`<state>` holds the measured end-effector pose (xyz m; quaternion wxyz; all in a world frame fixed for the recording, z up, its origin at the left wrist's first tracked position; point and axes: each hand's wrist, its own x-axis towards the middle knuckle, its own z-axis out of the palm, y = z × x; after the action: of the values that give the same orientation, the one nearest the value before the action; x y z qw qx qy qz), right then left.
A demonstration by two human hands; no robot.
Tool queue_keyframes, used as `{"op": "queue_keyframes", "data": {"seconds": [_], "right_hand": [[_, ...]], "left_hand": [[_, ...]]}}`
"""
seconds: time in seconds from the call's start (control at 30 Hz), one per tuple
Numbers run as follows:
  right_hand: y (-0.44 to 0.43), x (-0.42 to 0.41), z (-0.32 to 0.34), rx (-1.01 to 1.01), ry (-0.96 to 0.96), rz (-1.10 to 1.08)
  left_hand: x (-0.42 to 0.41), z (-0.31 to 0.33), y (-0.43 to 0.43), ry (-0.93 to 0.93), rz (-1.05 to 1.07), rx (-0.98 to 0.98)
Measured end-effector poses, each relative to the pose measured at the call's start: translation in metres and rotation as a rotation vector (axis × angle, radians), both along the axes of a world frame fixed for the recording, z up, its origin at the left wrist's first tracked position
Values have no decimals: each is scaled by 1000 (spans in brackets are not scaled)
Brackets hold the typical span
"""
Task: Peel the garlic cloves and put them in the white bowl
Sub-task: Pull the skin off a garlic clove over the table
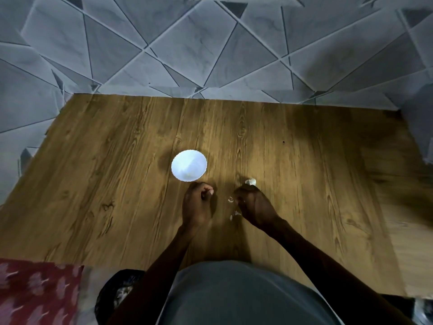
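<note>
A small white bowl (189,165) with a scalloped rim stands on the wooden table (117,184). My left hand (198,205) lies just below the bowl, its fingers curled, and pinches a small pale garlic clove (211,192) at the fingertips. To its right is my right hand (254,205), knuckles up and fingers curled under; what they hold is hidden. A garlic bulb (251,181) sits on the table right at that hand's far fingertips. Pale peel scraps (230,200) lie between the hands.
The table backs onto a grey tiled wall (210,55). A red patterned cloth (35,294) lies at the lower left, beside a dark bag (119,294). My grey-clothed torso (234,296) fills the bottom middle.
</note>
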<state>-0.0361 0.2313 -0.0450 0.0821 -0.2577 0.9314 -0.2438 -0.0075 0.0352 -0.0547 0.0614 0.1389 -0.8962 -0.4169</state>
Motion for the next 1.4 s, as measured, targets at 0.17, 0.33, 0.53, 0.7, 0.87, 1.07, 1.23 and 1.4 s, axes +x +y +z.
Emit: {"op": "queue_keyframes", "data": {"seconds": [0.17,0.33,0.53,0.7,0.87,1.07,1.23,1.4], "right_hand": [[-23,7,-1,92,144,228],[-5,17,-4,161,167,314],[8,30,6,157,80,-151],[-23,58,2,351,33,-160],[-41,76,1,341,119,-40],[-35,72,2,362,251,87],[-56,64,29,-97,-102,-296],[-86,71,51,-136,-214,-108]], "left_hand": [[10,9,-3,19,86,54],[25,7,-9,8,75,101],[43,2,-10,4,52,156],[51,-2,-3,-44,84,265],[59,-5,-8,-106,83,372],[63,7,-7,-173,212,670],[53,24,4,-376,437,1325],[46,33,9,-529,495,1668]]}}
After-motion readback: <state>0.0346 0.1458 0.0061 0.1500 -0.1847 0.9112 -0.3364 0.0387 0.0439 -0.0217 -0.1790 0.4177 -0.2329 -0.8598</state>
